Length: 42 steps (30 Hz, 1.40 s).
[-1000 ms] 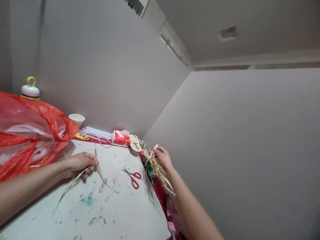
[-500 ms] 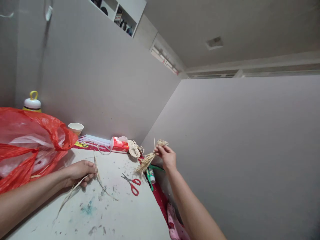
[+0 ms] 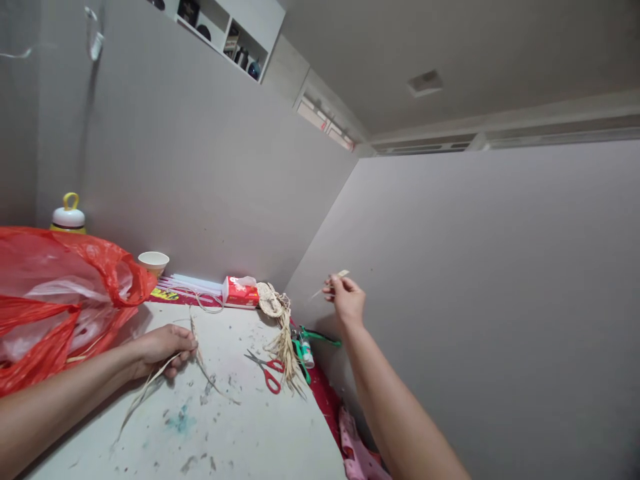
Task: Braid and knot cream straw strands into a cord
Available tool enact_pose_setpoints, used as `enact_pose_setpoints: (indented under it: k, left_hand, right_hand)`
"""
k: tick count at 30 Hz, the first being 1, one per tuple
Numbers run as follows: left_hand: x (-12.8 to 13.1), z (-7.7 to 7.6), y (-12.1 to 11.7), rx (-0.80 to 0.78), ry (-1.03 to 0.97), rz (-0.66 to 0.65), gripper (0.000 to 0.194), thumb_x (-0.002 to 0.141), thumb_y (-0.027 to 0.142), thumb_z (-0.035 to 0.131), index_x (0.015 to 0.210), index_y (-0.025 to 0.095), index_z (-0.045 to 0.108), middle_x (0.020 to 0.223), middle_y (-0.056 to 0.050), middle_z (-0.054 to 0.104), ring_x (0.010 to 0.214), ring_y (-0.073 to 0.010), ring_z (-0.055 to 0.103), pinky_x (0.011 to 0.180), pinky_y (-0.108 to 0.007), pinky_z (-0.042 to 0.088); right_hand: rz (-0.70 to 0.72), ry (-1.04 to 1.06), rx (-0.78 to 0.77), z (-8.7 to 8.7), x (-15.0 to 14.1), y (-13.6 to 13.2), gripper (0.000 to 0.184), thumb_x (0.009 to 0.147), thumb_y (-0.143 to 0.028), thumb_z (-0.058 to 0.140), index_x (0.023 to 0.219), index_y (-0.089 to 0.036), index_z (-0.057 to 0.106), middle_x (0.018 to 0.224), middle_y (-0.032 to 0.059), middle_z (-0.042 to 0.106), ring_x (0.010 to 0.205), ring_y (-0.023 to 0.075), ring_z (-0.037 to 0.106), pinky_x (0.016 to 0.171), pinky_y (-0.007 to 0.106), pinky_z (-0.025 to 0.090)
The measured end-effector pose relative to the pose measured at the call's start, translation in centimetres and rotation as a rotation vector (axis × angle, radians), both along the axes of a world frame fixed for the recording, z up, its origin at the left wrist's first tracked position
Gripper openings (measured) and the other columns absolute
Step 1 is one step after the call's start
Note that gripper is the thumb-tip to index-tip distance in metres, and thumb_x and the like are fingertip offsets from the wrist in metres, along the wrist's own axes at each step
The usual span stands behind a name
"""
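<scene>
Low over the table, my left hand (image 3: 167, 348) is closed, pinching a short length of braided raffia (image 3: 194, 323) whose loose ends trail down onto the surface. My right hand (image 3: 349, 300) is raised in front of the wall, fingers pinched on a thin raffia strand (image 3: 343, 273). Below and left of it, a bundle of raffia (image 3: 286, 347) lies at the table's right edge. A flat coiled raffia piece (image 3: 270, 300) touches the bundle's upper end. Red-handled scissors (image 3: 270, 375) lie half open beside the bundle, partly against its strands.
A red plastic bag (image 3: 107, 267) fills the left side, with a paper cup (image 3: 153, 261) and a yellow-white bottle (image 3: 69, 217) behind. A tissue pack (image 3: 241, 293) and pale sticks (image 3: 197, 283) line the back. A green-handled tool (image 3: 303, 360) and small white bottle (image 3: 309, 355) sit right.
The raffia bundle has left my right hand and now lies at the table's right edge. That hand has moved right with a thin strand. My left hand stays nearly still.
</scene>
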State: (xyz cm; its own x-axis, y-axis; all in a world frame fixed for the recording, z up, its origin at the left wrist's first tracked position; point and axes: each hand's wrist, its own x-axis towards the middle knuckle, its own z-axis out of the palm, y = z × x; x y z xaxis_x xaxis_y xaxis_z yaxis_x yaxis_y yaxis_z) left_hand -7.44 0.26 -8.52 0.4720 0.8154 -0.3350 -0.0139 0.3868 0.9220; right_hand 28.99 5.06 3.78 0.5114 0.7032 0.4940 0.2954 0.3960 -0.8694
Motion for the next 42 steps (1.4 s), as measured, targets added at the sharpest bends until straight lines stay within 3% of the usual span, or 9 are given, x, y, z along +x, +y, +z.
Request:
enact_pose_setpoints:
  k: [4,7,10,16,21,24,27,35,42]
  left_hand:
    - [0.0,-0.1,0.1,0.012,0.001,0.001,0.034,0.055,0.040,0.073,0.062,0.015,0.052,0.047,0.006,0.044,0.038,-0.0037,0.031,0.037,-0.019,0.031]
    - [0.0,0.0,0.1,0.015,0.007,-0.015,0.034,0.055,0.040,0.073,0.062,0.015,0.051,0.047,0.006,0.044,0.038,-0.0036,0.032,0.037,-0.019,0.032]
    - [0.0,0.2,0.1,0.023,0.015,-0.019,0.034,0.056,0.040,0.073,0.063,0.014,0.052,0.046,0.006,0.044,0.038,-0.0034,0.031,0.037,-0.018,0.033]
    - [0.0,0.2,0.1,0.003,0.000,-0.036,0.034,0.059,0.042,0.072,0.064,0.014,0.053,0.047,0.007,0.044,0.037,-0.0035,0.032,0.036,-0.019,0.032]
    - [0.0,0.3,0.1,0.002,-0.006,-0.038,0.032,0.061,0.040,0.071,0.064,0.014,0.053,0.047,0.006,0.044,0.037,-0.0034,0.032,0.038,-0.018,0.032]
    - [0.0,0.3,0.1,0.004,-0.005,-0.035,0.031,0.061,0.040,0.071,0.064,0.014,0.053,0.047,0.006,0.044,0.038,-0.0033,0.031,0.038,-0.018,0.031]
    - [0.0,0.3,0.1,0.002,-0.004,-0.024,0.031,0.061,0.039,0.070,0.064,0.014,0.053,0.047,0.006,0.044,0.038,-0.0035,0.031,0.038,-0.019,0.032]
    - [0.1,0.4,0.0,0.005,0.002,-0.020,0.031,0.060,0.038,0.071,0.063,0.014,0.052,0.046,0.006,0.044,0.037,-0.0036,0.031,0.036,-0.018,0.032]
    - [0.1,0.3,0.2,-0.007,0.000,-0.030,0.029,0.061,0.037,0.071,0.064,0.014,0.054,0.046,0.006,0.044,0.037,-0.0038,0.032,0.036,-0.018,0.032]
  right_hand:
    - [0.090,0.038,-0.011,1.6,-1.0,-1.1,0.040,0.059,-0.044,0.072,0.085,-0.016,0.059,0.056,-0.0030,0.058,0.042,0.0060,0.047,0.038,0.016,0.032]
    - [0.246,-0.012,-0.142,1.2,-2.4,-2.1,0.038,0.061,-0.047,0.072,0.076,-0.015,0.059,0.047,-0.0054,0.049,0.038,0.0047,0.039,0.037,0.016,0.028]
    - [0.317,-0.114,-0.274,0.1,-2.9,-2.3,0.038,0.060,-0.048,0.071,0.070,-0.014,0.057,0.053,-0.0019,0.053,0.041,0.0059,0.043,0.038,0.017,0.031]
    - [-0.018,-0.523,-0.441,-2.6,-0.6,0.5,0.031,0.075,-0.043,0.055,0.075,-0.013,0.062,0.064,0.0055,0.064,0.049,0.0107,0.052,0.043,0.020,0.037]
    - [-0.103,-0.718,-0.598,-4.9,0.8,2.5,0.007,0.062,-0.019,0.066,0.067,-0.015,0.067,0.064,0.0043,0.067,0.058,0.0136,0.058,0.053,0.021,0.038]
    - [-0.176,-0.809,-0.623,-5.5,0.8,2.8,0.014,0.067,-0.019,0.060,0.076,-0.017,0.070,0.079,0.0062,0.070,0.070,0.0159,0.061,0.058,0.022,0.039]
    - [-0.200,-0.865,-0.671,-6.0,0.5,3.3,0.014,0.069,-0.020,0.056,0.070,-0.016,0.069,0.073,0.0064,0.069,0.070,0.0166,0.061,0.058,0.022,0.038]
    - [-0.078,-0.812,-0.849,-8.8,-0.7,5.1,0.015,0.056,-0.018,0.066,0.045,-0.015,0.057,0.040,0.0037,0.054,0.046,0.0143,0.054,0.047,0.022,0.036]
    - [0.083,-0.562,-0.810,-7.5,-0.2,3.5,0.016,0.067,-0.023,0.061,0.057,-0.016,0.051,0.039,-0.0038,0.049,0.033,0.0061,0.039,0.034,0.017,0.028]
